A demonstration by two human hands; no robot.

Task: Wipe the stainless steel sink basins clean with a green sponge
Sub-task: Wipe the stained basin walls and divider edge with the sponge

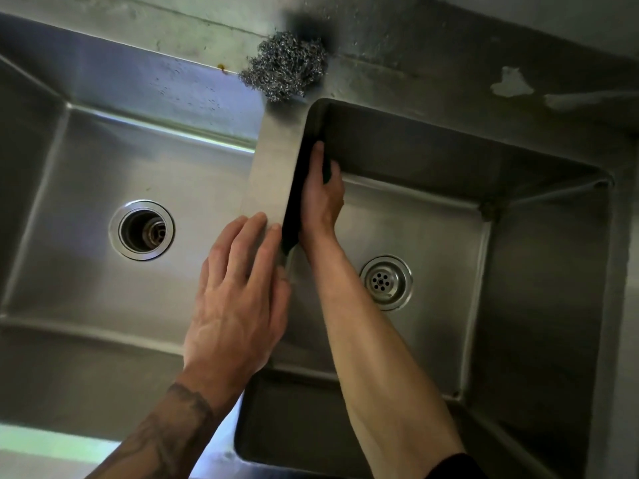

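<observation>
Two stainless steel basins lie side by side, a large left basin (86,174) and a smaller right basin (539,271). My right hand (321,198) is inside the right basin and presses a dark sponge (294,209) flat against its left wall, just below the divider strip (273,157). The sponge looks almost black in this light. My left hand (238,295) rests flat on the near end of the divider, fingers straight and holding nothing.
A ball of steel wool (285,69) sits on the rim behind the divider. The left basin has an open drain (141,230); the right basin has a strainer drain (386,282). A stained concrete ledge (484,57) runs along the back.
</observation>
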